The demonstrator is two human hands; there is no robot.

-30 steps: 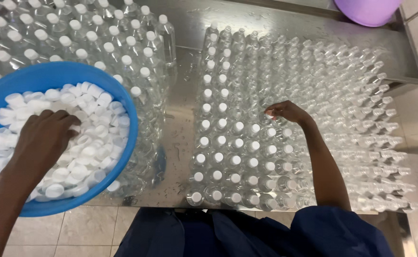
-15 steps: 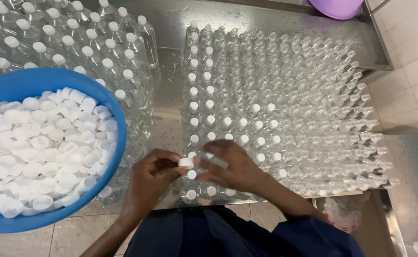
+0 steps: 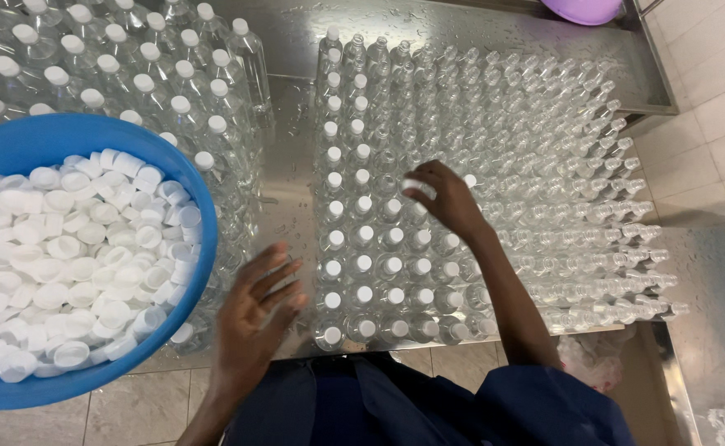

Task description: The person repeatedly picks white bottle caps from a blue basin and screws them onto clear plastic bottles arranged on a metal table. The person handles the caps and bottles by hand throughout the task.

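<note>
From the head view, the steel desk [image 3: 296, 49] runs left to right, its near edge just in front of the person's blue clothing and its raised right rim beside the tiled floor. A block of small clear bottles [image 3: 495, 190] fills the middle and right of the desk almost to that right rim; its left columns wear white caps, the rest stand uncapped. A narrow bare strip of wet steel separates this block from a cluster of larger capped bottles [image 3: 131, 91] at far left, the only open lane on the desk. A blue basin [image 3: 201, 248] heaped with white caps [image 3: 73, 256] sits at near left, overlapping the larger bottles. The right hand [image 3: 445, 198] is over the small bottles, fingers pinched on a white cap [image 3: 416, 186] at a bottle top. The left hand [image 3: 255, 306] hovers open, fingers spread and holding nothing, above the strip's near end, beside the basin. Half a second earlier both hands were together at the block's near edge; now they are apart, the right farther in.
</note>
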